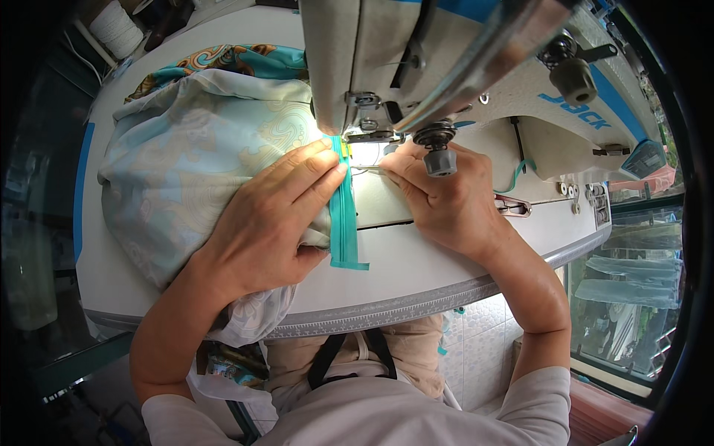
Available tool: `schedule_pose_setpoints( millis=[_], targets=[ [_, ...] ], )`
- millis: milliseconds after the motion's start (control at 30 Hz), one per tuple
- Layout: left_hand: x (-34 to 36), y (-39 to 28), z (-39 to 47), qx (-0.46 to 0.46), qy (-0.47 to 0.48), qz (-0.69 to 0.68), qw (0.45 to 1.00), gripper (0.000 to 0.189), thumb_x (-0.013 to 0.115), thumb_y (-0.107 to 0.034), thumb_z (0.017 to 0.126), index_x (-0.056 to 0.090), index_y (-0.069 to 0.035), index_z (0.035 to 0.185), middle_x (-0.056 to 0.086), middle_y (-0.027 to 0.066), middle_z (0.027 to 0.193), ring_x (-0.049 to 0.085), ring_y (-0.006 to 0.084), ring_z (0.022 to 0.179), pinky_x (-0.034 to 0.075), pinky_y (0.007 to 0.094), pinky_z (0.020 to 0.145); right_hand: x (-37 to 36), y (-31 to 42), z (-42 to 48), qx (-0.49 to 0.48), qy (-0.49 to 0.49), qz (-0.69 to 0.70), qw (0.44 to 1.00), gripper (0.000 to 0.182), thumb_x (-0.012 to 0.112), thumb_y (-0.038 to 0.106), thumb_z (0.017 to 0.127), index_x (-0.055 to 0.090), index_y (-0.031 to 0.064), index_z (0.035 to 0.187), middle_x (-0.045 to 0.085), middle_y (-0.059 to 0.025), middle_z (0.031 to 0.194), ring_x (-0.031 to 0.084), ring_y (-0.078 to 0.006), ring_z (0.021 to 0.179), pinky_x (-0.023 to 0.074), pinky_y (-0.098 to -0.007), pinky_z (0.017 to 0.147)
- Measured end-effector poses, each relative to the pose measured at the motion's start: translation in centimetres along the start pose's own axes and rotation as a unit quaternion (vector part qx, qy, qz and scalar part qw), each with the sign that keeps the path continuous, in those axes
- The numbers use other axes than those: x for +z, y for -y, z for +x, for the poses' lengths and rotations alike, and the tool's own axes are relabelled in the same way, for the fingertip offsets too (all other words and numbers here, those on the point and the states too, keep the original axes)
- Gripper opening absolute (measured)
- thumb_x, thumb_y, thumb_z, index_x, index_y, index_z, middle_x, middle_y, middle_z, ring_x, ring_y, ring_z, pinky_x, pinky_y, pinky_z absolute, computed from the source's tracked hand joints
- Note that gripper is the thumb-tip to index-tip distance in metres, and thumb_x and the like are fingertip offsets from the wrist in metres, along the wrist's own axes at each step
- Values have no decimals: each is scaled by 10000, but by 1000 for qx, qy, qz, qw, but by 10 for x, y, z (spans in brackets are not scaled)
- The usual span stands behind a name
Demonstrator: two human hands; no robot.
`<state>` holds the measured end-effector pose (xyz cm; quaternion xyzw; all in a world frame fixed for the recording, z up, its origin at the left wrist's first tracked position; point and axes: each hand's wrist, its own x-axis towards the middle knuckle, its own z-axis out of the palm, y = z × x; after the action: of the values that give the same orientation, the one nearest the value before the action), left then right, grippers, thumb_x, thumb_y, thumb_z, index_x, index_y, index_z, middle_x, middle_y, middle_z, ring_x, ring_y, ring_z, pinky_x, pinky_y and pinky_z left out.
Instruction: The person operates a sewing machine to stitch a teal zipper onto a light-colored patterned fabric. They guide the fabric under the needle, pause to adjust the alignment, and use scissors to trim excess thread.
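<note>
A Jack sewing machine (479, 95) stands over a white table. My left hand (273, 206) lies flat, its fingertips on a teal zipper tape (343, 223) and its palm over patterned fabric with the pale side up (184, 161). The zipper runs from beneath the presser foot area towards the table's front edge, along the fabric's right edge. Close to the needle area, on its right, my right hand (446, 189) has its thumb and fingers pinched together at a thin metal tool (365, 167), perhaps tweezers; its kind is not clear. The machine head partly hides the needle.
Thread snips (512, 206) lie right of my right wrist, with several bobbins (569, 190) beyond. A teal strip (516, 177) lies by the machine. The table's front edge (390, 306) bears a ruler tape. A white cone of cord (116, 29) stands at the back left.
</note>
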<state>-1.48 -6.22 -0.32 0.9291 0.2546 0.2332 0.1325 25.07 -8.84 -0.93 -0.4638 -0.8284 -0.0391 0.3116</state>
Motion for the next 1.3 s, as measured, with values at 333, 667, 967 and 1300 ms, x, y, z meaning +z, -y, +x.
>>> schedule_pose_setpoints(
  millis=[333,667,967,1300],
  targets=[
    [-2,0,1,-12,16,-11,1000,733,842,-110,749,627,56,1430,588,236,1478,548,427,1437,442,494,1220,0,1,0,2,2,-4,1000,129,760,23,783,697,104,861,640,-21,848,684,-253,777,511,-405,586],
    [-2,-1,2,-8,15,-19,1000,751,858,-132,749,623,65,1435,589,238,1480,539,438,1442,422,503,1236,0,-3,-2,-27,-42,-2,999,131,776,-4,754,706,84,819,688,-11,914,698,-224,784,523,-374,577],
    [-1,1,5,-4,19,-1,1000,751,854,-160,769,612,58,1446,587,236,1486,537,442,1438,429,509,1228,-1,-4,-2,-27,-31,-32,999,135,780,5,745,712,89,826,679,-16,897,699,-227,783,511,-383,574],
    [2,7,7,4,12,30,999,704,837,-193,810,624,39,1439,590,235,1483,556,445,1405,450,515,1204,-1,-5,-2,-9,-29,-22,999,116,771,6,777,699,79,831,680,-14,896,698,-245,778,513,-389,589]
  ],
)
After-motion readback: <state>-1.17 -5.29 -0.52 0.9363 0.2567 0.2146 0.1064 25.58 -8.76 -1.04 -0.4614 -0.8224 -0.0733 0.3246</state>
